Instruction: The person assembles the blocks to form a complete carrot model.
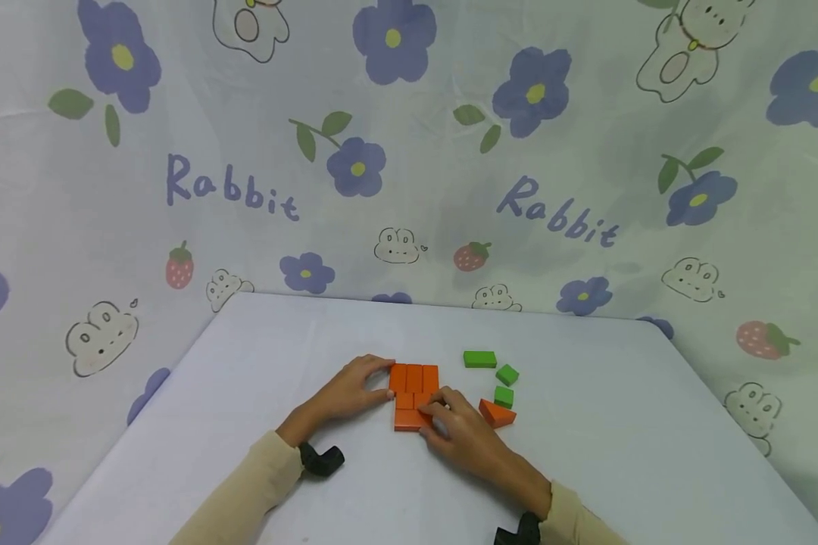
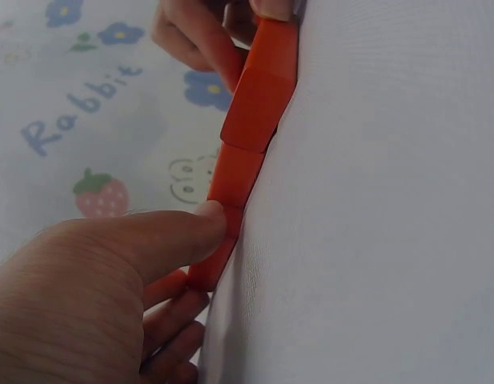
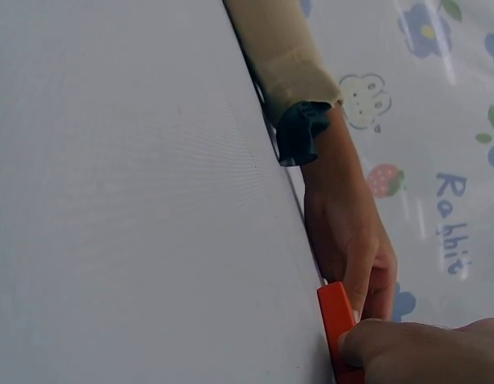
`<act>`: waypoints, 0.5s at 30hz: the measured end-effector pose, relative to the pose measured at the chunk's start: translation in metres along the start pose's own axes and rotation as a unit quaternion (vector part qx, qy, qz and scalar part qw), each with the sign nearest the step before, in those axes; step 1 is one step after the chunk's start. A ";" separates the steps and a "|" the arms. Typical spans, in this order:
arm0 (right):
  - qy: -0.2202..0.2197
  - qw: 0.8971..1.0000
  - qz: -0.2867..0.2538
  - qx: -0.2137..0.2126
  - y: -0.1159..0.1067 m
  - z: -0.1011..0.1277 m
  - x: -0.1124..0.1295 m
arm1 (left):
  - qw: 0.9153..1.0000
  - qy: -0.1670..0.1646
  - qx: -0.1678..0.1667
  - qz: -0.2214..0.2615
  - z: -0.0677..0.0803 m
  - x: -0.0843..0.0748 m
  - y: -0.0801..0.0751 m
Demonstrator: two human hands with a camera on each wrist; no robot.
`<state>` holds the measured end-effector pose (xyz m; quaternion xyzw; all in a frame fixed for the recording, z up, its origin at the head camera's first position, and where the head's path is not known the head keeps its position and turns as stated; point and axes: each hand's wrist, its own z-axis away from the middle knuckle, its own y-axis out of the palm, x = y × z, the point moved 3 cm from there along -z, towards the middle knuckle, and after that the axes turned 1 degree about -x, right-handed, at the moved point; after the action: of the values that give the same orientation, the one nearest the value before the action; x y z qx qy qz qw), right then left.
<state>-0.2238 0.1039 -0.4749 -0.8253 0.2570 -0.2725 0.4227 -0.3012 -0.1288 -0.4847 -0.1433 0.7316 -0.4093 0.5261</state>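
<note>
Several orange blocks (image 1: 414,378) lie flat against one another on the white table. At their far left side is my left hand (image 1: 351,387), its index finger at the far end of the left block and its thumb (image 2: 178,238) at the near end. My right hand (image 1: 465,433) pinches the right end of the long orange block (image 1: 407,421) nearest me, thumb in front and fingers behind. In the right wrist view, my thumb partly covers this orange block (image 3: 336,316). The right hand hides part of the group's right side.
Right of the group lie a long green block (image 1: 479,359), two small green blocks (image 1: 507,375) and an orange triangular block (image 1: 497,413). The white table (image 1: 586,424) meets a patterned cloth (image 1: 409,197) at the back. Black wrist straps (image 1: 323,460) are on both wrists.
</note>
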 end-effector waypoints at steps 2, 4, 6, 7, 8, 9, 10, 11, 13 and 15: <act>-0.003 1.000 -0.002 -0.003 0.001 0.001 0.000 | 1.000 0.000 -0.002 -0.001 0.000 0.001 0.000; -0.001 1.000 -0.006 -0.001 0.001 0.001 -0.001 | 1.000 -0.001 -0.003 0.000 0.000 0.001 0.001; 0.019 1.000 -0.017 0.008 -0.001 0.001 0.000 | 1.000 -0.001 -0.005 0.003 0.000 0.001 0.001; 0.029 0.999 -0.026 0.012 -0.003 0.000 0.000 | 1.000 -0.002 -0.005 0.004 0.000 0.001 0.001; 0.039 0.998 -0.038 0.013 -0.007 -0.002 0.000 | 1.000 -0.002 -0.006 0.006 0.000 0.001 0.001; 0.047 0.998 -0.050 0.012 -0.012 -0.004 0.001 | 1.000 -0.004 -0.006 0.006 0.000 0.001 0.001; 0.054 0.997 -0.063 0.008 -0.018 -0.006 0.002 | 1.000 -0.006 -0.005 0.005 0.000 0.001 0.001; 0.054 0.996 -0.075 0.000 -0.025 -0.008 0.003 | 1.000 -0.008 -0.004 0.006 0.000 0.001 0.001; 0.050 0.995 -0.085 -0.022 -0.040 -0.012 0.002 | 1.000 -0.011 -0.003 0.006 0.001 0.000 0.001; 0.044 0.995 -0.079 -0.042 -0.056 -0.014 -0.003 | 1.000 -0.013 -0.001 0.004 0.001 -0.001 0.000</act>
<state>-0.2241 0.1265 -0.4224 -0.8473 0.2207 -0.3296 0.3532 -0.2998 -0.1288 -0.4844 -0.1455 0.7258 -0.4047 0.5369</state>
